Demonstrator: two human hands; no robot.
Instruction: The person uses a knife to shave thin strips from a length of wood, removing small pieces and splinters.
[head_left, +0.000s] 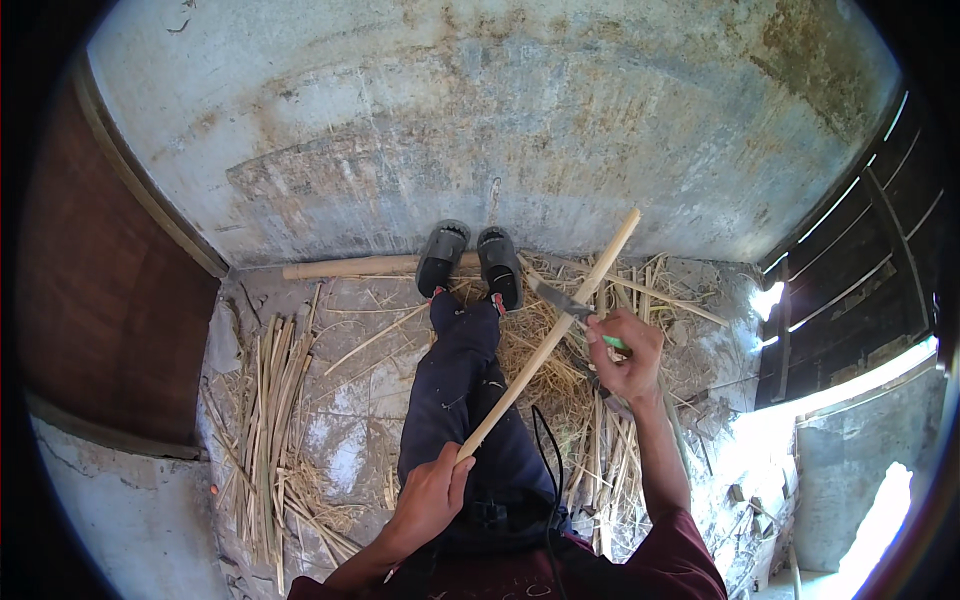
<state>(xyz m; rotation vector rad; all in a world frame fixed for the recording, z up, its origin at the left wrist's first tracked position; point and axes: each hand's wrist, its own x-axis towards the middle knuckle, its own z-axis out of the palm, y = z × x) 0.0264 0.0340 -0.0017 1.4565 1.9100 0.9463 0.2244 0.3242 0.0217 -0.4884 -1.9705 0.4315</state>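
A long pale strip of split wood, perhaps bamboo point(548, 345), runs slantwise over my legs, its far end up and to the right. My left hand point(432, 494) is closed around the near end of the strip. In my right hand point(630, 356) is a knife point(560, 298) with a bright green patch showing at its handle. Its grey blade lies across the strip, touching or nearly touching it, and points to the left. My right fingers are wrapped round the handle, which they mostly hide.
Bundled thin strips point(268, 410) lie on the floor at the left. More strips and curly shavings point(545, 385) spread at the right. A thick pole point(350, 267) lies along the stained wall point(480, 130). My feet in dark slip-on shoes point(500, 265) reach toward that wall.
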